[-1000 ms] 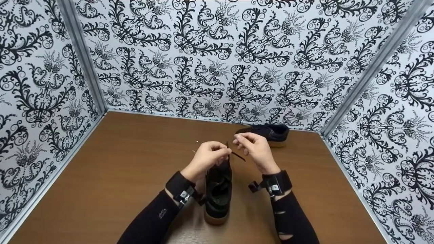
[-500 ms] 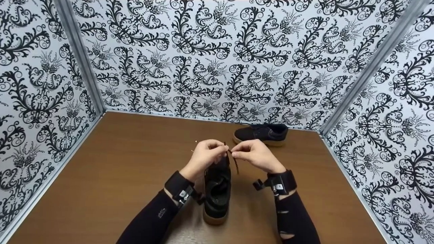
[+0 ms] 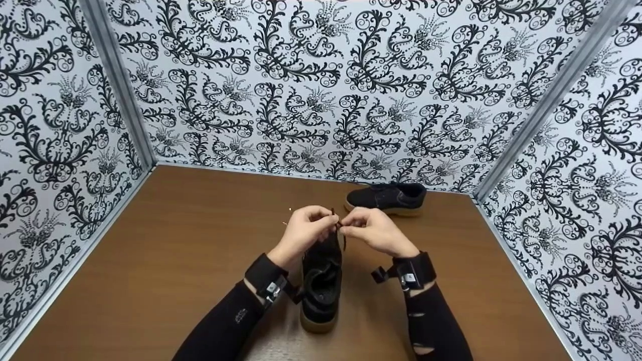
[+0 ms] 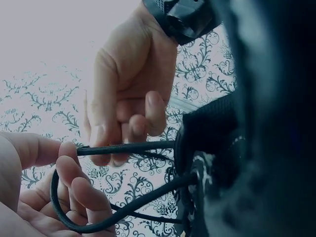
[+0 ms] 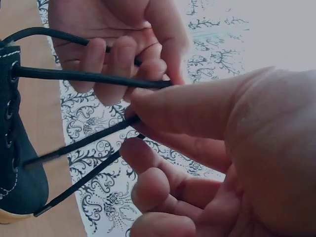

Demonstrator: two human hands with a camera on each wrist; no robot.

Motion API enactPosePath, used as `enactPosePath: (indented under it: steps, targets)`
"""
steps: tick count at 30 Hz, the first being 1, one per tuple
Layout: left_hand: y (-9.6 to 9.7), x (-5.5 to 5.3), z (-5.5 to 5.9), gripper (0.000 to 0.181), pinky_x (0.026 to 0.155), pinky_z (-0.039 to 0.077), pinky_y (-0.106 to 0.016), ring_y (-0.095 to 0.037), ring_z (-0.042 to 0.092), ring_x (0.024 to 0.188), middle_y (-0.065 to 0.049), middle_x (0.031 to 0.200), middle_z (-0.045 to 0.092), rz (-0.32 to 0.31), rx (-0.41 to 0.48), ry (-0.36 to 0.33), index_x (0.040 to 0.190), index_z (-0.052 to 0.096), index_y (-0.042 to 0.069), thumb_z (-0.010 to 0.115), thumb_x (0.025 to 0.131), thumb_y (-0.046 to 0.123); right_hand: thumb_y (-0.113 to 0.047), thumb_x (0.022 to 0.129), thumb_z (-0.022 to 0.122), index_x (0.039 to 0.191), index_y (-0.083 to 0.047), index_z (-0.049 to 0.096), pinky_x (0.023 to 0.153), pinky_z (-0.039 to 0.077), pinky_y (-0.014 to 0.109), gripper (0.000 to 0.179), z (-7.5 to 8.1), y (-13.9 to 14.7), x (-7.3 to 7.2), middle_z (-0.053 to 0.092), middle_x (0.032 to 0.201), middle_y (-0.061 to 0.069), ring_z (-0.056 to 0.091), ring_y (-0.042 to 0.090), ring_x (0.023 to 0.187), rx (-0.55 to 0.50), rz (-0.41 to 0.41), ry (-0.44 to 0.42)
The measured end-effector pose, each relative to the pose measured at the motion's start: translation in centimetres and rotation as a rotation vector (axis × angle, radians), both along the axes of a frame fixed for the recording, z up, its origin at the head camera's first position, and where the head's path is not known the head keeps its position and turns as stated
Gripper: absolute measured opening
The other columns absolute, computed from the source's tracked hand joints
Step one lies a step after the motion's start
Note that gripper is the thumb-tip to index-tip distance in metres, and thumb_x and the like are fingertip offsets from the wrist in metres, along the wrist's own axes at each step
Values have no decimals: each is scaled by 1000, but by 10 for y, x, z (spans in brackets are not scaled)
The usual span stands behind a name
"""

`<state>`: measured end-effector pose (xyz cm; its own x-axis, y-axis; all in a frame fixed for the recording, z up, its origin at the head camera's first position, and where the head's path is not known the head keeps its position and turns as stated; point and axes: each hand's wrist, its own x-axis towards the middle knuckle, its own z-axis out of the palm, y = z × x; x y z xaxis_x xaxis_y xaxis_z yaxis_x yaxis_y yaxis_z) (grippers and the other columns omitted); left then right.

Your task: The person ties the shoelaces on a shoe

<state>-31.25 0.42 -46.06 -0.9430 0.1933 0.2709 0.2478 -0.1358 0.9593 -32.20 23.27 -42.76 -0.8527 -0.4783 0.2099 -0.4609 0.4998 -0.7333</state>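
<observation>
A black shoe (image 3: 321,288) with a tan sole stands in front of me, heel toward me. Above its toe end my left hand (image 3: 304,230) pinches a black shoelace (image 4: 143,200), which bends in a loop past the fingers. Close beside it, my right hand (image 3: 378,231) pinches lace between thumb and forefinger, its other fingers loosely curled. In the right wrist view, lace strands (image 5: 84,76) run from the eyelets of the shoe (image 5: 22,123) to both hands, and a loose end hangs down. Where the strands meet, the fingertips partly hide them.
A second black shoe (image 3: 388,196) lies at the back right of the brown table (image 3: 200,240), near the patterned wall (image 3: 301,100). Tiny pale bits (image 3: 285,223) show left of my left hand. Patterned panels also stand on both sides.
My right hand has come left to my left hand and now pinches the lace. The dangling lace end has swung from slanting right to hanging down. My left hand has barely moved.
</observation>
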Motion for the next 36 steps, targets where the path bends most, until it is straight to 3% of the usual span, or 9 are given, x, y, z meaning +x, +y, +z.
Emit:
enactPosePath:
  steps: [7, 13, 17, 23, 28, 36]
  targets:
    - [-4, 2, 2, 15, 57, 49, -22, -9, 57, 61, 4, 75, 68, 38, -125, 50, 100, 80, -2, 76, 100, 13, -23, 103, 81, 112, -12, 85, 80, 53, 33, 15, 3, 1, 1, 79, 109, 0, 67, 20, 90, -73, -70, 20]
    - [-6, 2, 4, 18, 57, 49, -23, -8, 57, 60, 5, 74, 66, 43, -192, 60, 96, 80, 0, 76, 102, 16, -21, 104, 80, 113, -7, 84, 84, 52, 32, 17, 4, 1, 0, 80, 113, 9, 67, 21, 92, -99, -70, 23]
    - [-5, 0, 4, 17, 58, 52, -23, -10, 59, 61, 3, 76, 69, 19, -129, 10, 99, 80, -1, 78, 101, 16, -20, 104, 80, 114, -4, 84, 84, 52, 31, 19, 5, 2, 0, 80, 113, 9, 67, 19, 91, -95, -72, 21]
    - [-1, -4, 3, 17, 60, 52, -25, -13, 59, 64, -3, 78, 69, -25, 47, -91, 102, 79, -4, 81, 99, 13, -24, 104, 81, 111, -12, 83, 67, 50, 28, 14, 8, 3, 3, 74, 89, 2, 66, 25, 77, -75, -77, 3]
    - [4, -9, 1, 11, 59, 49, -24, -14, 57, 63, -3, 75, 66, -38, 123, -107, 97, 79, -2, 79, 99, 9, -23, 103, 81, 111, -8, 83, 65, 51, 27, 18, 6, 5, 1, 73, 86, 0, 69, 35, 77, -57, -86, -11]
    - [4, -16, -7, 13, 57, 49, -22, -14, 61, 65, -10, 78, 71, -43, 180, -198, 98, 79, -4, 79, 98, 9, -22, 100, 83, 106, -10, 84, 72, 52, 33, 13, 6, 6, 1, 75, 90, -2, 66, 16, 77, 38, -140, -17]
